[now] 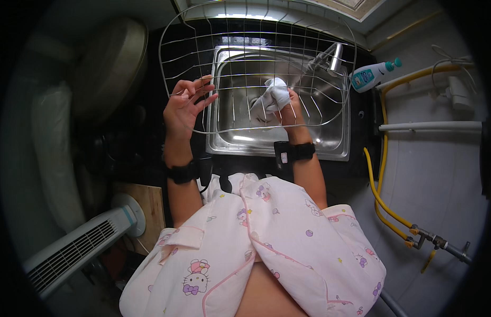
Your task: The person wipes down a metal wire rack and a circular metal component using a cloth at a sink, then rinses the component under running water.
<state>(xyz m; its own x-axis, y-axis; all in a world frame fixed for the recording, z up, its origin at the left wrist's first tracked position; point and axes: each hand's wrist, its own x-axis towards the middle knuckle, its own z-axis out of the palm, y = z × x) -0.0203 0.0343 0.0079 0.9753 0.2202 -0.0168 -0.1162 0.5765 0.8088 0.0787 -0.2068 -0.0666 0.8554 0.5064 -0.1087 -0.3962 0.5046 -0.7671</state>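
A wire dish rack spans the view above a stainless steel sink. My right hand grips a bunched white cloth, seen through the wires over the basin. At the rack's left side, my left hand has its fingers spread and partly curled among the wires. Whether it bears any of the rack's weight is hard to tell. The faucet stands at the sink's back right corner, partly behind the wires.
A pump bottle leans right of the sink. Yellow hoses and a white pipe run along the right wall. A large round pan or lid stands left. A tower fan is at lower left, near a wooden board.
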